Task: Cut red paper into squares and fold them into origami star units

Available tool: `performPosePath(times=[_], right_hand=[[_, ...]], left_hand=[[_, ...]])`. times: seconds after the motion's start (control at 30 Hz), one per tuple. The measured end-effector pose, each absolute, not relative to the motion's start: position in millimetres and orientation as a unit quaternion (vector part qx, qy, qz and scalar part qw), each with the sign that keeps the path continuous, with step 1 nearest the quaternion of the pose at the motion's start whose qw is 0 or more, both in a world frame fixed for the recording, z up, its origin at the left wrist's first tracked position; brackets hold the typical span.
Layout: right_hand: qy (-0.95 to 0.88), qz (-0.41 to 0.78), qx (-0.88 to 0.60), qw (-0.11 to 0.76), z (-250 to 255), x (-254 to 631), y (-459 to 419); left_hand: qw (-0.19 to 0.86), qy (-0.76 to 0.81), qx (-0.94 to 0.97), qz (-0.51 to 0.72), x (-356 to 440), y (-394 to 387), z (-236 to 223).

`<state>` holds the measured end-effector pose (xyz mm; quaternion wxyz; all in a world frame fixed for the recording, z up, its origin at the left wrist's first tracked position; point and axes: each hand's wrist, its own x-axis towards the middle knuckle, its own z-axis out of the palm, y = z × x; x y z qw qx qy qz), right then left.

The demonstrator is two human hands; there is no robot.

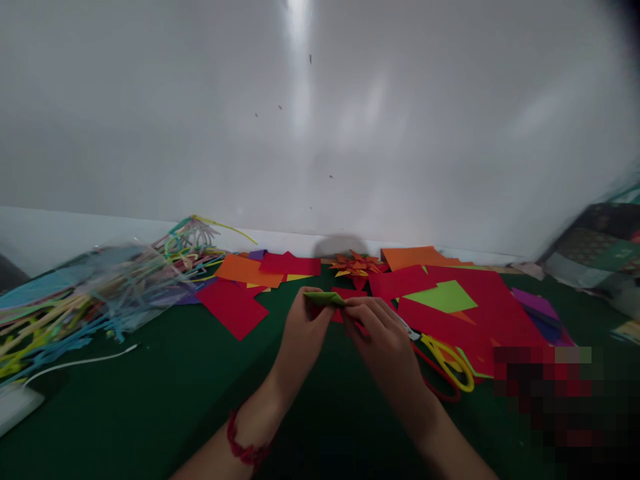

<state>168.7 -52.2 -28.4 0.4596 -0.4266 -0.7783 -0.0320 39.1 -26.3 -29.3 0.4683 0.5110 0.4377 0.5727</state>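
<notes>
Between my two hands, above the green table, is a small folded piece of green paper (pixel 324 298). My left hand (pixel 309 327) grips its left part with thumb and fingers. At its right end my right hand (pixel 376 325) pinches the paper, fingers curled beneath. Just beyond lies a small red paper piece (pixel 349 292), partly hidden by my hands. Scissors with yellow and red handles (pixel 463 360) rest beside my right forearm, their blades partly covered by it.
Red sheets (pixel 505 307), a light green sheet (pixel 447 297) and orange paper (pixel 245 270) lie about. A pointed orange paper shape (pixel 357 265) stands by the white wall (pixel 320 133). Colourful strips in clear plastic (pixel 135 280) fill the left. A white device with a cord (pixel 17 407) sits front left.
</notes>
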Motion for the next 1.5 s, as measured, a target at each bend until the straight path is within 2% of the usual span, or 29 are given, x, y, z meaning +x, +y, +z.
performPosePath(times=[1.5], right_hand=[[-0.778,-0.007,-0.427,0.461,-31.7,164.0,-53.1]], left_hand=[[0.446,0.457,0.531,0.556,37.5,-27.0,-28.3]])
